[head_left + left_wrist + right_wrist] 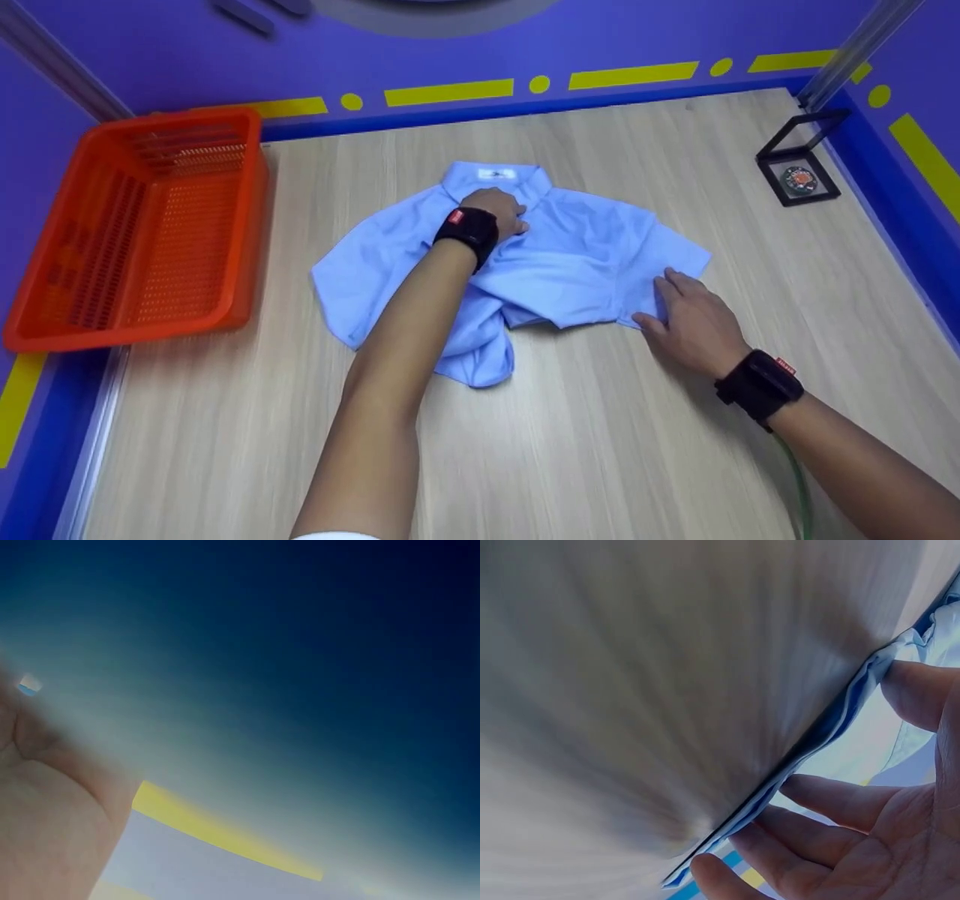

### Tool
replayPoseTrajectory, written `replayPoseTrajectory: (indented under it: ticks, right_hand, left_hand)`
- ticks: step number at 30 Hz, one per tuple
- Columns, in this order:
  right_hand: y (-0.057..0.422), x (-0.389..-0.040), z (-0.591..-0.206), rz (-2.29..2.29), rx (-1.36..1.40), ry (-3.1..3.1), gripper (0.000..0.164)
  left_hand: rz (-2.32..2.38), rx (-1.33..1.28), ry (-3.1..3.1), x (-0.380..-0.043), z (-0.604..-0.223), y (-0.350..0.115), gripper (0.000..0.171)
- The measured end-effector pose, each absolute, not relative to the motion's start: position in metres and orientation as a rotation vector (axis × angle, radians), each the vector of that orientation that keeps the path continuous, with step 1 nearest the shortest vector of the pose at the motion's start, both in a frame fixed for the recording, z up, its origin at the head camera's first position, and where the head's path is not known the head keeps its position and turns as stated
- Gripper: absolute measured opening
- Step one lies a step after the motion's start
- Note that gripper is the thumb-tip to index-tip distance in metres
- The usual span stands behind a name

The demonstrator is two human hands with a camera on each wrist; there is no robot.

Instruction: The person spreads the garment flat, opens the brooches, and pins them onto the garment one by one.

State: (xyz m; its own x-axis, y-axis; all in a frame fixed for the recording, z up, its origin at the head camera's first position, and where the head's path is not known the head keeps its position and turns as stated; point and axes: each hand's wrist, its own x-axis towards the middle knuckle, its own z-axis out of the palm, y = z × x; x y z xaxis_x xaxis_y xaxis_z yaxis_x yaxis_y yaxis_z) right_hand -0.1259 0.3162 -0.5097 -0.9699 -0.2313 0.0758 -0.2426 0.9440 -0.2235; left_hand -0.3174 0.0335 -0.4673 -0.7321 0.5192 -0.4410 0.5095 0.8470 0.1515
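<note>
A light blue short-sleeved shirt (pixel 577 247) is spread on the wooden table, its collar at the far side and its lower part bunched toward me. My left hand (pixel 491 210) rests on its upper front, just below the collar; its fingertips are hidden. Dark, blurred cloth fills most of the left wrist view beside the palm (pixel 52 825). At the right sleeve, my right hand (pixel 694 326) touches the hem with spread, nearly straight fingers. The right wrist view shows those fingertips along the sleeve's edge (pixel 836 724), close to the tabletop.
An orange plastic basket (pixel 251 225) stands at the left. Toward the back right is a small black frame (pixel 814 196) with a round, coin-like piece inside. Blue-purple walls (pixel 450 60) with yellow marks border the table. A green cable (pixel 802 487) hangs below my right wrist.
</note>
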Motion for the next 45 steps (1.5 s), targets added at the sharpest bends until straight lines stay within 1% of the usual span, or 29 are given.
replayPoseTrajectory:
  ticks: [14,20,27,34,39,45]
  right_hand:
    - [0.322,-0.118,-0.508,0.354,0.345,-3.057,0.066]
    - [0.319,-0.127,-0.491,0.398,0.322,-3.154,0.068]
    - [0.304,-0.155,-0.463,0.408,0.337,-3.183,0.065]
    - [0.275,-0.193,-0.452,0.483,0.371,-3.242,0.058]
    - [0.256,-0.22,-0.452,0.514,0.485,-3.232,0.051]
    - [0.24,-0.247,-0.456,0.539,0.642,-3.194,0.049]
  left_hand:
    - [0.023,0.755,2.537,-0.315,-0.462,0.033,0.051]
    - [0.179,0.733,2.521,-0.309,-0.453,0.026,0.054]
    - [0.265,0.738,2.543,-0.297,-0.432,0.01,0.054]
    - [0.219,0.803,2.595,-0.276,-0.418,-0.008,0.056]
    - [0.206,0.779,2.654,-0.253,-0.417,-0.022,0.059]
    - [0.165,0.779,2.856,-0.215,-0.427,-0.031,0.062]
